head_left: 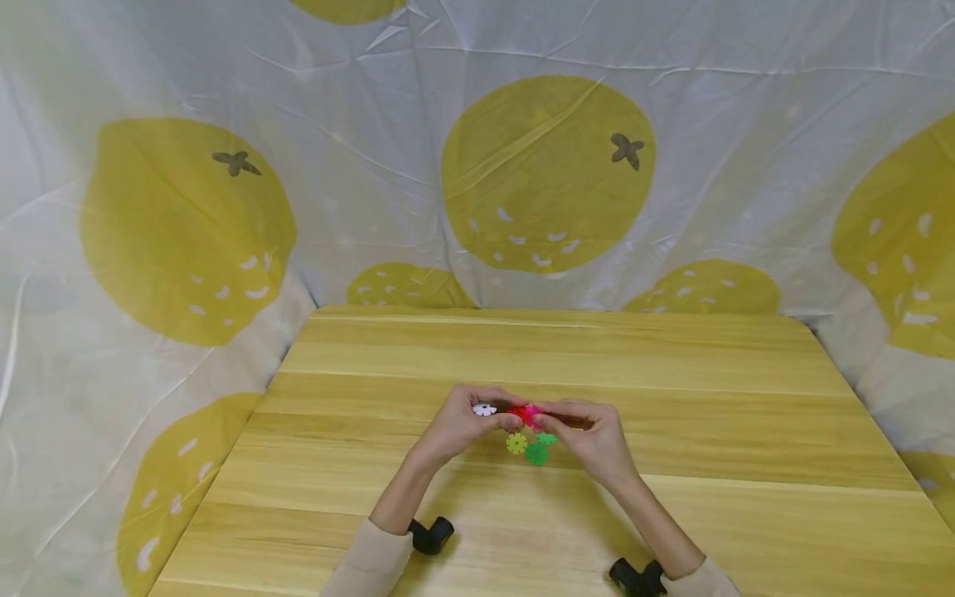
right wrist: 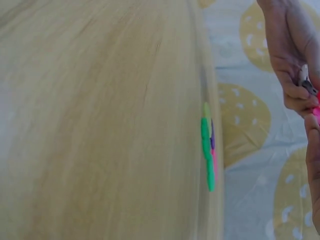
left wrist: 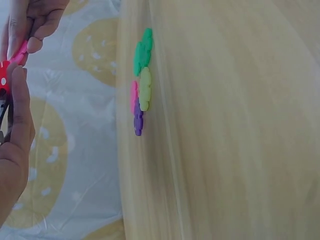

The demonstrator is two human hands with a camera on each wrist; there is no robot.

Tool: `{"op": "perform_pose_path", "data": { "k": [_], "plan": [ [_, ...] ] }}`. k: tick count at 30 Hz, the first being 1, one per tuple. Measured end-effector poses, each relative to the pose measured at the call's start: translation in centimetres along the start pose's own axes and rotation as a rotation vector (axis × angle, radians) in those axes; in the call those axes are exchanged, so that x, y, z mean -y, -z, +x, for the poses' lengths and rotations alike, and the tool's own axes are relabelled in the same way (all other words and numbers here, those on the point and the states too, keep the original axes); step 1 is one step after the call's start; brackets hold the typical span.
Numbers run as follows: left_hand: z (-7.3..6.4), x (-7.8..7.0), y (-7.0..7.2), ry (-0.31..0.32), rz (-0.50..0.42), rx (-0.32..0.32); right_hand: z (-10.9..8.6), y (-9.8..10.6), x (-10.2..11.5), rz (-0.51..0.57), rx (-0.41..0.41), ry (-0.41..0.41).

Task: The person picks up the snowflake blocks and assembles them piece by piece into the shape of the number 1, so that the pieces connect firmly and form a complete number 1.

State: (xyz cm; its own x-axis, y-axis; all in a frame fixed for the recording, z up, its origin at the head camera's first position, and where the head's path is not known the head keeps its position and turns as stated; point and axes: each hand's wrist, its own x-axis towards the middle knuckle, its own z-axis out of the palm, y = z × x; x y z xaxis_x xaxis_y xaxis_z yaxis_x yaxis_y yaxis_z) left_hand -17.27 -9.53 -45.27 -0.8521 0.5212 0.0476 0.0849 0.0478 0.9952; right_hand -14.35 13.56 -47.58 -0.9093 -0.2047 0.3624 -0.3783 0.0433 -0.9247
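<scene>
My left hand (head_left: 466,421) grips a short row of notched plastic discs: a white disc (head_left: 484,409), a dark one mostly hidden by the fingers, and a red disc (head_left: 517,412). Between thumb and fingers, my right hand (head_left: 597,435) pinches a pink disc (head_left: 531,414) right against the red one. In the left wrist view, the pink disc (left wrist: 20,53) stands at an angle beside the red disc (left wrist: 4,75). Both hands are close together above the table, their fingertips nearly meeting.
Below the hands, a yellow disc (head_left: 516,443) and two green discs (head_left: 536,453) lie on the wooden table (head_left: 298,473). A purple disc (left wrist: 138,122) and another pink disc (left wrist: 133,95) lie beside them. A lemon-print cloth (head_left: 358,166) hangs behind the table.
</scene>
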Motion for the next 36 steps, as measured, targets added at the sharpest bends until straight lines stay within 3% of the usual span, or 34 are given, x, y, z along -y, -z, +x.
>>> {"op": "perform_pose_path", "data": {
  "k": [4,11,19,26,30,36],
  "plan": [
    [0.0,0.0,0.2,0.008,-0.011,0.001,0.1,-0.1,0.1,0.015,0.007,-0.006],
    [-0.1,0.3,0.3,0.041,0.053,-0.009,0.1,-0.1,0.0,0.045,0.021,-0.07],
    [0.1,0.3,0.5,-0.028,0.256,0.002,0.1,0.2,-0.3,0.077,0.07,-0.168],
    [0.1,0.2,0.2,-0.079,0.399,-0.025,0.2,0.1,-0.6,0.117,0.053,-0.238],
    [0.2,0.2,-0.1,-0.103,0.391,-0.025,0.3,-0.1,-0.6,0.165,0.049,-0.272],
    [0.1,0.0,-0.6,-0.077,0.321,-0.045,0.3,-0.3,-0.6,0.209,0.041,-0.332]
  ]
}}
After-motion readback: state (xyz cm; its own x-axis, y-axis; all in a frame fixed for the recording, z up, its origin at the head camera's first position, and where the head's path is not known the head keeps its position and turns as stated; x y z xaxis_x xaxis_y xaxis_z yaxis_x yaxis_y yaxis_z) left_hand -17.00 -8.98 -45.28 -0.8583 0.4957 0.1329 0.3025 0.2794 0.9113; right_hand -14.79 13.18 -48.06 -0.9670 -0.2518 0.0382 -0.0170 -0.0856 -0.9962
